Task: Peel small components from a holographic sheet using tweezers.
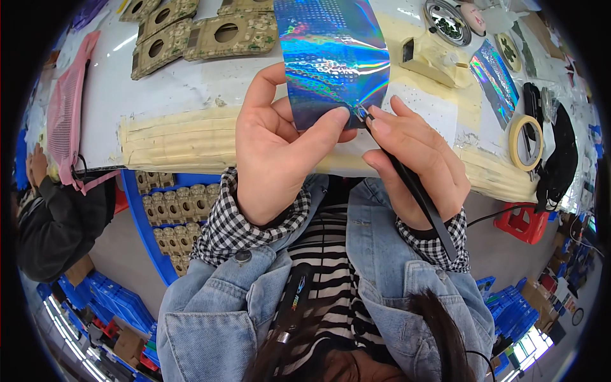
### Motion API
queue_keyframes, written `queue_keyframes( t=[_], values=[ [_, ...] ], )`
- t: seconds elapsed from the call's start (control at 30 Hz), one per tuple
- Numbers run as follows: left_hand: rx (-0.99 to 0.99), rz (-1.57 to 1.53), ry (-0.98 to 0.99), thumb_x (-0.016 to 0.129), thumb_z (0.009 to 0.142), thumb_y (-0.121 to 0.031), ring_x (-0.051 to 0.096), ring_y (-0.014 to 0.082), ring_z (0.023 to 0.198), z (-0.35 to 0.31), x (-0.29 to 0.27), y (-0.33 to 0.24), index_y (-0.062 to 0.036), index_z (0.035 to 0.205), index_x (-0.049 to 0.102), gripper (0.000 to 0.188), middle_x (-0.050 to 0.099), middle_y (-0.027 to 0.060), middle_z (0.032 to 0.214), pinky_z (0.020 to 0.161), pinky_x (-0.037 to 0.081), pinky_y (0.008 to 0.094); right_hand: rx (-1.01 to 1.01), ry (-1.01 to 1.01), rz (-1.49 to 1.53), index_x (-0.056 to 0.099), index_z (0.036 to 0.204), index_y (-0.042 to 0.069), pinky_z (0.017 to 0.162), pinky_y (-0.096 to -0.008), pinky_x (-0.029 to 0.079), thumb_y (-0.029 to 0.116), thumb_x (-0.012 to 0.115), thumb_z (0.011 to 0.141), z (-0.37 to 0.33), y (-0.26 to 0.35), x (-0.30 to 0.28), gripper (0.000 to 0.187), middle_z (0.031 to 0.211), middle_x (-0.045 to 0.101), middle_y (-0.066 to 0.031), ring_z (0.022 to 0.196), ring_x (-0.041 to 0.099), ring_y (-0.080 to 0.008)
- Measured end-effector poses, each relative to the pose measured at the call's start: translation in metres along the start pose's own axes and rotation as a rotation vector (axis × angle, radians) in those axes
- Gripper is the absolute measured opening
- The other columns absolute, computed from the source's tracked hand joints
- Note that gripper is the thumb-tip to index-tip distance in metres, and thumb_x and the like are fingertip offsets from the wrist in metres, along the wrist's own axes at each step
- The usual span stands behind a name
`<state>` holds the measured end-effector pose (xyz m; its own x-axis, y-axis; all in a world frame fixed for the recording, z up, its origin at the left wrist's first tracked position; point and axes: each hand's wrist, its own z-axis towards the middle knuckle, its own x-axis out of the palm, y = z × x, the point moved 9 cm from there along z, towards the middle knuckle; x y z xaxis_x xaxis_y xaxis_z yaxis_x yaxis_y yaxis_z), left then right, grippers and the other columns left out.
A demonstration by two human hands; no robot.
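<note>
A shiny blue holographic sheet (337,57), dotted with rows of small raised or cut shapes, is held up over the table's near edge. My left hand (270,149) pinches its lower part, thumb in front and fingers behind. In my right hand (423,153) is a slim black pair of tweezers (415,184), slanting down toward my right sleeve. Their tip meets the sheet's lower edge beside my left thumb. Whether a small piece sits in the tip is too fine to tell.
Camouflage-patterned parts with round holes (232,44) lie at the back left; more fill a blue tray (149,235) below the table. On the right are a round metal dish (449,22), another holographic strip (496,83) and a tape roll (517,143). A pink mesh bag (67,114) hangs at left, near another person's sleeve (63,223).
</note>
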<state>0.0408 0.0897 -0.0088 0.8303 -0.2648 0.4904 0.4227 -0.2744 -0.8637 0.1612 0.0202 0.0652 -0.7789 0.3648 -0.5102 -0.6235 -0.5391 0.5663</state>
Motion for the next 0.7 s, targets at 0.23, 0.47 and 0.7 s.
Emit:
queue_keyframes(
  t=[0.23,0.47,0.7],
  values=[
    [0.016,-0.004,0.009,0.062,0.085,0.005,0.067,0.021,0.093,0.0004,-0.0003,-0.0007,0.0008,0.123,0.034,0.047,0.066,0.0178,0.104,0.078,0.059,0.0339,0.027,-0.005,0.016,0.066,0.1,0.0,0.09,-0.0432,0.054,-0.001,0.077,0.072,-0.0003,-0.0022,0.0011,0.03,0.094,0.069,-0.0117,0.093,0.068,-0.0264],
    [0.016,0.008,0.007,0.062,0.085,0.006,0.067,0.0212,0.094,0.0007,0.0009,-0.0016,0.0006,0.121,0.035,0.046,0.066,0.018,0.103,0.078,0.059,0.0339,0.061,-0.004,0.041,0.066,0.1,-0.001,0.091,-0.0429,0.054,-0.001,0.076,0.074,-0.0003,-0.0034,-0.0001,0.028,0.094,0.069,-0.0131,0.093,0.068,-0.026],
    [0.019,0.003,0.004,0.062,0.085,0.006,0.067,0.0209,0.093,0.0006,0.0001,-0.0013,0.0008,0.121,0.035,0.045,0.066,0.018,0.103,0.078,0.059,0.0338,0.053,-0.011,0.059,0.064,0.101,-0.002,0.09,-0.043,0.054,-0.001,0.075,0.075,-0.0015,-0.0055,0.0008,0.028,0.096,0.069,-0.0133,0.091,0.068,-0.0255]
  ],
)
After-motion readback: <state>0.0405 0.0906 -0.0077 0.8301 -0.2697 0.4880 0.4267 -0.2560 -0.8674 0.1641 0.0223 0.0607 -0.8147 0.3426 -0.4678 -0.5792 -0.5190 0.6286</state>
